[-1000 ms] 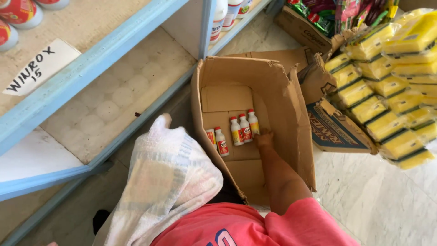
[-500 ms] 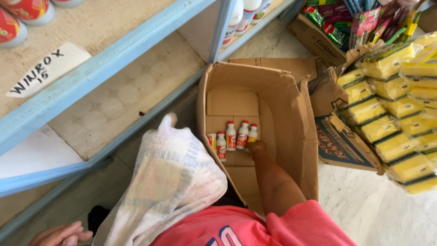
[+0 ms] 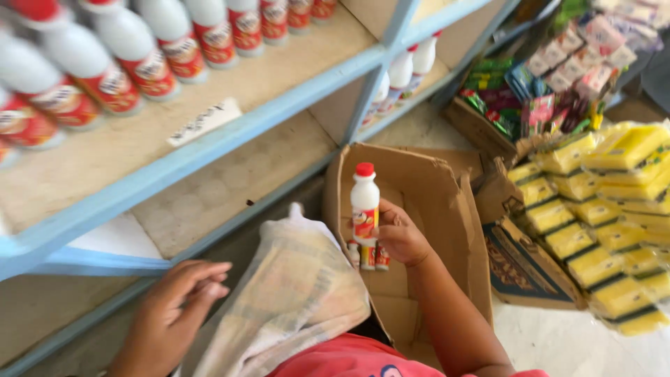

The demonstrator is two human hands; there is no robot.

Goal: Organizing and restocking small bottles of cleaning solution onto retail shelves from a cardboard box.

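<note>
The bottle (image 3: 365, 202) in my right hand (image 3: 399, 236) looks like smooth white plastic, a little glossy, with a shiny red cap and a printed red label. The box (image 3: 447, 209) is matt brown cardboard, rough at its torn edges. The shelf (image 3: 209, 132) has a dull pale board and a painted blue frame. The cloth (image 3: 293, 300) on my knee is soft, woven, faded. The yellow packets (image 3: 614, 209) sit under glossy clear film.

The right hand (image 3: 399, 237) grips a white bottle with a red cap (image 3: 365, 202) upright above an open cardboard box (image 3: 447, 209). The left hand (image 3: 171, 307) seems to rest, empty, beside a pale checked cloth (image 3: 286, 300), though blur hides the contact.
</note>
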